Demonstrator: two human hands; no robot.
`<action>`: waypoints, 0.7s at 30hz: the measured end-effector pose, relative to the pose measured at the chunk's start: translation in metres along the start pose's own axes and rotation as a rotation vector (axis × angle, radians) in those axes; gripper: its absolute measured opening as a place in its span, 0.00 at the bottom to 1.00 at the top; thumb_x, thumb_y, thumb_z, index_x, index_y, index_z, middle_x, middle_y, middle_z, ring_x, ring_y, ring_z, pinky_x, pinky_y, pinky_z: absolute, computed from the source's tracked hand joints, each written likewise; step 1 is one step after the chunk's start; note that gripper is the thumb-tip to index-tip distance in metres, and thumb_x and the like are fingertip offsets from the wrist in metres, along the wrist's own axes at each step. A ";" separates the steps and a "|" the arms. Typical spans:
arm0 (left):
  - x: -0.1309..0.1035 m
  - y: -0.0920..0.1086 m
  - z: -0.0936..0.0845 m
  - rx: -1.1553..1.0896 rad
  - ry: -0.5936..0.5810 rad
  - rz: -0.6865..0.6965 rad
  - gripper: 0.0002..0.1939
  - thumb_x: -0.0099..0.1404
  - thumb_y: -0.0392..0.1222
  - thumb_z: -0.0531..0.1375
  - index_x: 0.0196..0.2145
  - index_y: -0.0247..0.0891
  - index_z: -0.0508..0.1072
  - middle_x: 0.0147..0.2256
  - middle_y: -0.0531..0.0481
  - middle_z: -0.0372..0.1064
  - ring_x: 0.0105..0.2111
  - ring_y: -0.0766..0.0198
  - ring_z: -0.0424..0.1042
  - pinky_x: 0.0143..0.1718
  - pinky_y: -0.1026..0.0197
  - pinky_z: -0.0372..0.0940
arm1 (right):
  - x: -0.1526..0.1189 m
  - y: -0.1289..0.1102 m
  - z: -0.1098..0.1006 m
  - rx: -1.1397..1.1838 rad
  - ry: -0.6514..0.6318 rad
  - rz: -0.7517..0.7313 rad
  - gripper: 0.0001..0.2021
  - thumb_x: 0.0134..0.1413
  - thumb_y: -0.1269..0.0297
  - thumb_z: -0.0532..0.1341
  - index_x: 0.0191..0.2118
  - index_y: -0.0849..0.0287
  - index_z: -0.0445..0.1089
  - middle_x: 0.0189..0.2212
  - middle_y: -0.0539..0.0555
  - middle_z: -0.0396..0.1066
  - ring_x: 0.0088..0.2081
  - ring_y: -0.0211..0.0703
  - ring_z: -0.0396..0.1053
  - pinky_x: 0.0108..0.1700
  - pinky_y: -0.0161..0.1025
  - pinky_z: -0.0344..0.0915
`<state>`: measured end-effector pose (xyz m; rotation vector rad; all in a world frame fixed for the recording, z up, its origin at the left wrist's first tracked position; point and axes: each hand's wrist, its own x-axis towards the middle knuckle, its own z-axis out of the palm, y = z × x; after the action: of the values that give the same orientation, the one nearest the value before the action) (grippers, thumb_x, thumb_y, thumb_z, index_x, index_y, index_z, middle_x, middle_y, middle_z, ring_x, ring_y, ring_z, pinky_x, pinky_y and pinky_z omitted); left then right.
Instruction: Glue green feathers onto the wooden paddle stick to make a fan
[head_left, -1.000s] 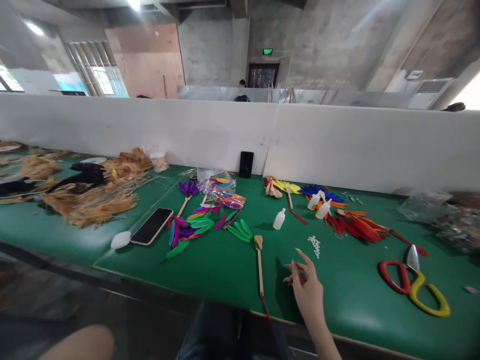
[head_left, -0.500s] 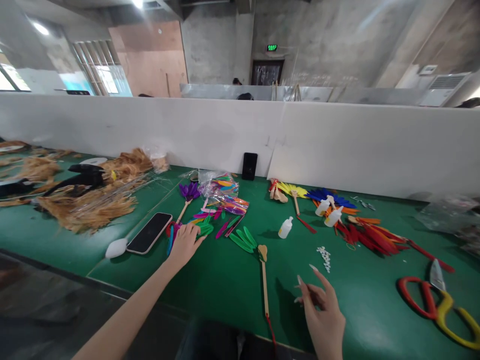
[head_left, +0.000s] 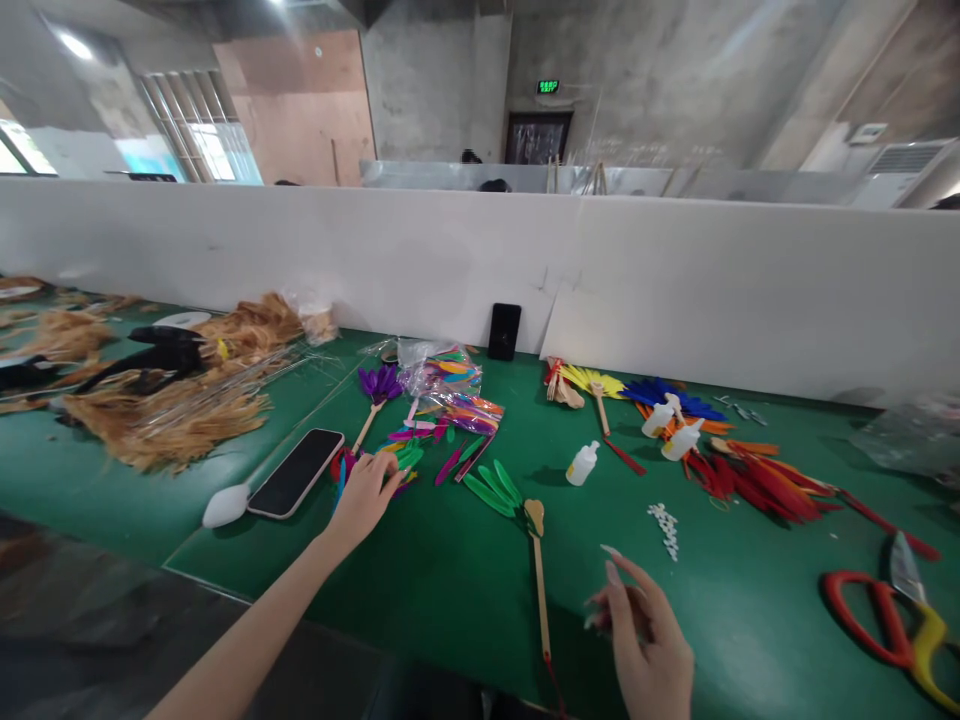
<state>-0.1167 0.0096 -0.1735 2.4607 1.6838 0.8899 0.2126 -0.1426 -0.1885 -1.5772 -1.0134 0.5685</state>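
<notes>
The left hand (head_left: pixel 365 500) reaches over a heap of loose feathers (head_left: pixel 409 457) on the green desk (head_left: pixel 442 580), fingers bent down into it; whether its grip has closed on one, I cannot tell. The heap mixes green, purple, magenta, blue and orange, the pieces narrow and overlapping. To its right, in front of the person, lies a slim, pale wooden stick (head_left: pixel 541 600) with a rounded tan head (head_left: pixel 534 517) and a red cord (head_left: pixel 554 682) at the near end. Several bright green feathers (head_left: pixel 493 488), long and slender, fan out to the left of that head. The right hand (head_left: pixel 646 630) is beside the stick, its fingers loosely curled and its grip slack, with nothing visible in it. Small white beads (head_left: pixel 664 531) lie beyond it, and a white bottle (head_left: pixel 582 464) stands near the head.
</notes>
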 end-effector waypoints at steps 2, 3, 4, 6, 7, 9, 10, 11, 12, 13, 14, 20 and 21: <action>-0.001 0.006 -0.001 -0.032 0.015 -0.005 0.05 0.66 0.43 0.52 0.34 0.40 0.64 0.30 0.51 0.66 0.34 0.59 0.66 0.37 0.55 0.63 | 0.004 -0.022 0.026 0.106 -0.206 0.014 0.20 0.54 0.47 0.56 0.42 0.59 0.69 0.21 0.52 0.71 0.21 0.42 0.70 0.25 0.37 0.70; -0.002 0.010 -0.001 -0.057 0.031 -0.011 0.05 0.65 0.43 0.53 0.36 0.41 0.65 0.30 0.50 0.67 0.34 0.58 0.67 0.38 0.55 0.64 | 0.008 -0.034 0.043 0.147 -0.357 0.021 0.20 0.55 0.46 0.55 0.41 0.58 0.70 0.20 0.52 0.70 0.21 0.41 0.70 0.24 0.36 0.69; -0.003 0.015 -0.001 -0.088 0.051 -0.018 0.06 0.65 0.44 0.53 0.38 0.41 0.66 0.31 0.50 0.68 0.35 0.58 0.67 0.38 0.55 0.65 | 0.012 -0.046 0.063 0.178 -0.528 0.045 0.20 0.55 0.46 0.55 0.39 0.58 0.71 0.21 0.52 0.70 0.22 0.41 0.70 0.24 0.36 0.69; -0.005 0.025 -0.001 -0.162 0.099 -0.043 0.07 0.64 0.44 0.54 0.39 0.41 0.67 0.31 0.49 0.68 0.34 0.58 0.68 0.36 0.56 0.66 | 0.022 -0.065 0.105 0.281 -0.718 0.169 0.22 0.52 0.43 0.57 0.38 0.59 0.71 0.24 0.53 0.71 0.22 0.39 0.71 0.21 0.33 0.68; -0.006 0.031 -0.001 -0.200 0.124 -0.064 0.08 0.63 0.44 0.55 0.38 0.41 0.68 0.31 0.49 0.68 0.34 0.59 0.69 0.35 0.57 0.66 | 0.028 -0.072 0.126 0.308 -0.743 0.202 0.25 0.49 0.41 0.57 0.40 0.59 0.70 0.26 0.53 0.72 0.22 0.39 0.71 0.18 0.33 0.67; -0.008 0.042 -0.001 -0.281 0.161 -0.120 0.08 0.63 0.44 0.55 0.38 0.40 0.67 0.31 0.49 0.68 0.33 0.59 0.70 0.34 0.58 0.67 | 0.038 -0.081 0.160 0.339 -0.752 0.229 0.28 0.41 0.38 0.61 0.38 0.60 0.68 0.30 0.53 0.72 0.24 0.41 0.73 0.18 0.34 0.69; -0.010 0.046 -0.001 -0.331 0.168 -0.149 0.08 0.63 0.44 0.55 0.38 0.40 0.67 0.31 0.49 0.69 0.33 0.60 0.71 0.33 0.59 0.67 | 0.042 -0.083 0.173 0.353 -0.742 0.232 0.28 0.39 0.38 0.62 0.36 0.61 0.68 0.30 0.53 0.71 0.26 0.42 0.73 0.19 0.35 0.70; -0.011 0.051 -0.002 -0.380 0.168 -0.175 0.08 0.63 0.44 0.55 0.38 0.40 0.66 0.31 0.50 0.69 0.33 0.61 0.71 0.33 0.60 0.67 | 0.045 -0.085 0.182 0.365 -0.722 0.231 0.29 0.39 0.37 0.61 0.34 0.61 0.68 0.29 0.53 0.71 0.27 0.43 0.73 0.21 0.36 0.71; -0.012 0.054 -0.002 -0.422 0.158 -0.193 0.08 0.63 0.44 0.55 0.39 0.40 0.65 0.31 0.50 0.69 0.32 0.62 0.71 0.32 0.61 0.67 | 0.048 -0.085 0.187 0.374 -0.700 0.225 0.29 0.40 0.37 0.60 0.33 0.62 0.68 0.27 0.53 0.71 0.26 0.43 0.73 0.23 0.37 0.72; -0.013 0.057 -0.004 -0.452 0.137 -0.203 0.08 0.63 0.45 0.55 0.39 0.40 0.64 0.31 0.51 0.70 0.31 0.62 0.72 0.31 0.61 0.66 | 0.051 -0.086 0.189 0.380 -0.678 0.217 0.29 0.42 0.36 0.59 0.32 0.62 0.68 0.26 0.53 0.71 0.26 0.42 0.72 0.24 0.38 0.72; -0.013 0.059 -0.006 -0.466 0.120 -0.209 0.09 0.64 0.45 0.55 0.40 0.40 0.64 0.31 0.51 0.70 0.31 0.63 0.72 0.31 0.62 0.66 | 0.053 -0.086 0.188 0.380 -0.660 0.208 0.28 0.44 0.36 0.57 0.32 0.62 0.68 0.24 0.53 0.71 0.24 0.42 0.71 0.25 0.38 0.72; 0.000 0.060 -0.029 -0.149 0.273 -0.085 0.13 0.63 0.47 0.57 0.44 0.41 0.66 0.36 0.47 0.69 0.40 0.56 0.69 0.44 0.53 0.61 | 0.067 -0.082 0.164 0.291 -0.719 0.122 0.23 0.42 0.41 0.62 0.23 0.60 0.69 0.15 0.48 0.66 0.14 0.38 0.63 0.17 0.36 0.64; 0.006 0.060 -0.032 -0.095 0.253 -0.039 0.14 0.62 0.47 0.58 0.44 0.41 0.67 0.39 0.45 0.69 0.44 0.54 0.67 0.47 0.50 0.59 | 0.069 -0.081 0.161 0.278 -0.733 0.106 0.22 0.42 0.42 0.63 0.24 0.60 0.69 0.14 0.47 0.64 0.13 0.37 0.63 0.16 0.35 0.63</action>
<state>-0.0794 -0.0194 -0.1248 2.3285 1.7068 1.2907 0.0939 0.0029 -0.1431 -1.1868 -1.3126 1.3614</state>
